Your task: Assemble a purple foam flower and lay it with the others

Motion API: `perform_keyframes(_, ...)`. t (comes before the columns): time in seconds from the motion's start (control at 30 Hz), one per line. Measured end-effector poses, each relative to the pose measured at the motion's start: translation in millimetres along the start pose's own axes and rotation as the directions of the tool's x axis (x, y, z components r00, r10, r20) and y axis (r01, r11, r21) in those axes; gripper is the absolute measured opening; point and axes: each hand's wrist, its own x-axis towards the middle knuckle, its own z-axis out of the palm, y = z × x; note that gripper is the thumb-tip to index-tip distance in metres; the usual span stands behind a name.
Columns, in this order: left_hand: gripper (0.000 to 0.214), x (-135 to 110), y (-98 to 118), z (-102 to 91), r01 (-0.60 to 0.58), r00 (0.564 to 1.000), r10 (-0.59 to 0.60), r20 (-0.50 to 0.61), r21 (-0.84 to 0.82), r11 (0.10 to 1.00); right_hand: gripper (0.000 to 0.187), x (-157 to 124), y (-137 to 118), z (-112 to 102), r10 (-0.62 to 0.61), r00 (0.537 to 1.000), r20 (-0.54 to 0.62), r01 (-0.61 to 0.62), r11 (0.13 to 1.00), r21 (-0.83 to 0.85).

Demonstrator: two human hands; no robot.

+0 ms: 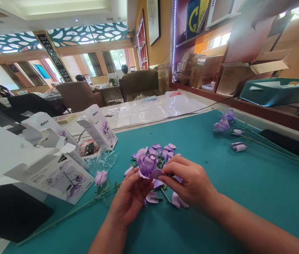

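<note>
Background as we view it, pale recessed ceiling [64, 7], teal openwork panels [91, 33], bright curtained windows [117, 59], two upholstered armchairs [79, 92], orange wall [165, 35] bearing a framed picture [153, 19], light-edged shelving [182, 26] at right.

Bright daylight from windows [117, 58], glare on plastic sheet [174, 104], edges seemingly blurry.

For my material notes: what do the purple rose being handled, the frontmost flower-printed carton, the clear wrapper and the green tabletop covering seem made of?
Purple rose: probably molded plastic, satin; smooth, curved petals.
Flower-printed carton: likely paperboard, low sheen; thin, folded panels.
Clear wrapper: apparently plastic film, glossy; see-through, crinkled, bright glints.
Green tabletop covering: matte, evenly colored; perhaps rubber or vinyl, unconfirmed.
</note>
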Motion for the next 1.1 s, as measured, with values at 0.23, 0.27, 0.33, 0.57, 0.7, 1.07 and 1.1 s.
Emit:
perform_keyframes(0.23,0.017,-0.1,-1.3,0.3,-0.001,1.000,0.001,0.005,0.015,1.000,0.014,-0.8,2.8,2.0,0.008,1.000,0.014,-0.008,1.000,-0.007)
perform_keyframes(0.27,0.017,0.0,-1.5,0.3,0.000,1.000,0.000,0.008,0.016,1.000,0.014,-0.9,2.7,2.3,0.009,1.000,0.013,-0.009,1.000,-0.006)
perform_keyframes(0.33,0.019,0.0,-2.0,0.0,-0.002,1.000,0.002,0.014,0.017,1.000,0.014,-1.0,2.4,2.7,0.010,1.000,0.010,-0.010,1.000,-0.007)
perform_keyframes(0.57,0.023,-2.0,-2.8,0.3,-0.004,0.999,0.003,0.035,0.029,1.000,0.013,-0.7,1.8,2.0,0.004,1.000,0.025,-0.004,0.999,-0.032)
perform_keyframes(0.7,0.023,-1.7,-3.1,0.1,-0.011,0.999,0.010,0.041,0.041,0.999,0.013,-0.4,1.8,2.3,-0.002,1.000,0.017,0.003,0.999,-0.036)
perform_keyframes(1.07,0.026,-2.2,-4.9,1.0,-0.011,0.998,0.009,0.067,0.032,0.999,0.015,-1.1,1.0,3.9,-0.033,0.999,-0.009,0.032,0.997,-0.077)
perform_keyframes(1.1,0.027,-2.3,-4.9,1.5,-0.010,0.998,0.007,0.067,0.030,0.999,0.016,-1.3,1.0,4.2,-0.036,0.999,-0.013,0.035,0.996,-0.080)
